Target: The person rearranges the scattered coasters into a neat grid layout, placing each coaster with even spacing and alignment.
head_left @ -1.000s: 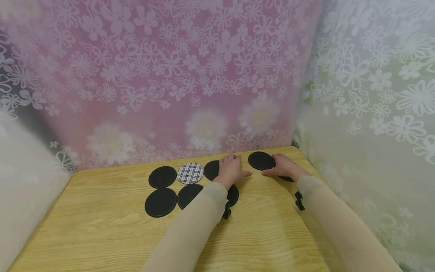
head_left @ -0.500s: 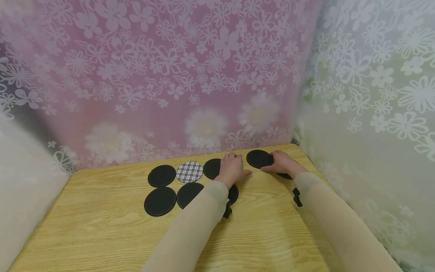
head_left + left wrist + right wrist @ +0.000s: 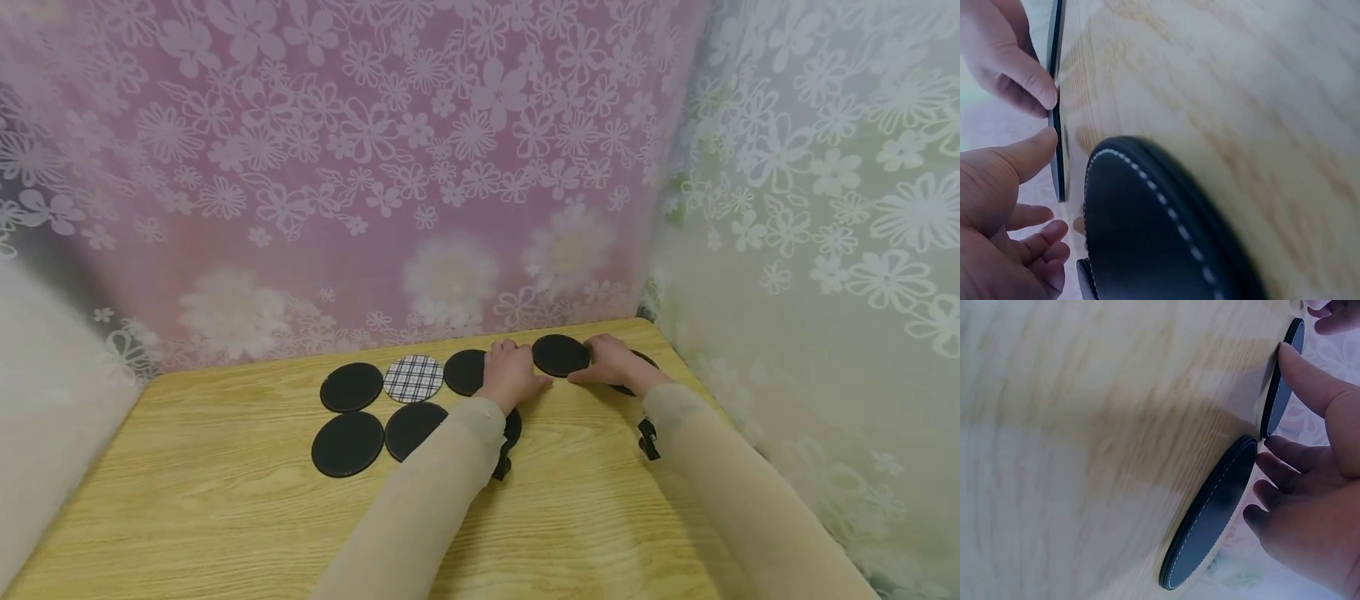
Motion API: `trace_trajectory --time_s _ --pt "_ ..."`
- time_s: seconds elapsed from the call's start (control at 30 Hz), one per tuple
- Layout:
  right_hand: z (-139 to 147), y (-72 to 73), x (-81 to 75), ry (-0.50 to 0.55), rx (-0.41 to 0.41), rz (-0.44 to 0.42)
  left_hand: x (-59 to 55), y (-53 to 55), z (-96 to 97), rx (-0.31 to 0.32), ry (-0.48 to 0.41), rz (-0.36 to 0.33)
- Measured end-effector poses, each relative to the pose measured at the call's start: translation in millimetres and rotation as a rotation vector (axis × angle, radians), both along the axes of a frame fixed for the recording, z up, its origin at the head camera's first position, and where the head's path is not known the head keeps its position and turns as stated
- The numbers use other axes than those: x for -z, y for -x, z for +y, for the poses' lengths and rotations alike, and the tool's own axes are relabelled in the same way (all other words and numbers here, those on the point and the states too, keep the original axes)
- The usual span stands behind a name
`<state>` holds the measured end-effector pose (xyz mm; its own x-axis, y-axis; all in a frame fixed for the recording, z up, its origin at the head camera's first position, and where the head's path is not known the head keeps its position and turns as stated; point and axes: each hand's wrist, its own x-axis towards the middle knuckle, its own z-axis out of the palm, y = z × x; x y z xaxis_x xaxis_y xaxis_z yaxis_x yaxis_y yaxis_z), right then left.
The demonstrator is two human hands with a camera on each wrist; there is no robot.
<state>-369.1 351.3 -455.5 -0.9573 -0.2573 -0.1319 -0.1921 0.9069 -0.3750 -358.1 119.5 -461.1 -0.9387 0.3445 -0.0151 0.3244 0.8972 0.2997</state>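
My right hand [image 3: 617, 365] holds the rim of a round black coaster [image 3: 561, 356] lying flat near the table's back edge. In the right wrist view, its thumb touches one side of that coaster [image 3: 1284, 394], with fingertips at the other end. My left hand [image 3: 512, 375] partly covers a black coaster [image 3: 463, 372] in the back row. Its fingers are loosely bent in the left wrist view, and its thumb reaches toward the coaster under the right hand. Another black coaster [image 3: 1213, 512] lies beside the right hand, partly hidden by it in the head view.
Left of my hands, a white plaid coaster [image 3: 413, 378] and several black coasters [image 3: 348, 444] form two rows on the wooden table [image 3: 187, 483]. A pink flowered curtain [image 3: 337, 208] hangs behind the table, and a pale flowered one [image 3: 795, 333] stands at the right.
The coaster at my right hand has slid slightly left with that hand, narrowing the gap to my left hand. My left hand has stayed nearly in place.
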Motion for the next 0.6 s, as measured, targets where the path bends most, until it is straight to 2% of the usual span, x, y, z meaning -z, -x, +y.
trace_trajectory --time_s 0.23,0.43,0.6 --pt "-8 -4.7 -4.9 0.016 0.034 -0.05 -1.3 -2.0 4.9 -0.037 0.039 -0.003" --pt "-14 -12.9 -7.5 -0.012 0.076 -0.023 1.5 -1.7 9.6 -0.043 0.063 -0.014" --pt "-19 -18.2 -7.5 -0.052 0.118 -0.009 1.1 -2.0 9.6 -0.073 0.036 -0.03"
